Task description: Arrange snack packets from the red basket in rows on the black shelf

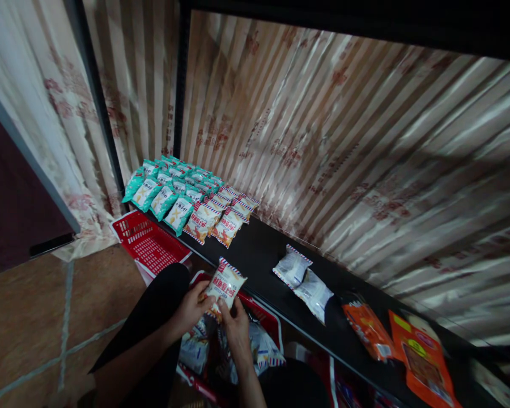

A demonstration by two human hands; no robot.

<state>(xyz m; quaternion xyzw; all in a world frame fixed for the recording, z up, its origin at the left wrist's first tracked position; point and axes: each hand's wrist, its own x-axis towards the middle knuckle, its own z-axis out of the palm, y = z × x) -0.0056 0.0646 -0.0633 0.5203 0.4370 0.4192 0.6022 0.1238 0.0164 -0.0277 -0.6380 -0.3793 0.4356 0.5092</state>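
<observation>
The left hand [193, 306] and right hand [237, 326], fingers curled in, grip the lower end of 1 snack packet [227, 282] over the red basket [268, 314]; its long axis points away from them, toward matching packets [228, 225] on the shelf [259, 255].

Held packet [228, 279], lower portion partly hidden by left hand [193, 306] and right hand [237, 326], smallest print illegible; teal packets [181, 212], rear rows mostly hidden by front ones; right forearm [251, 381], cut off by lower edge; pale item [491, 382], far right, blurred, unidentifiable.
</observation>
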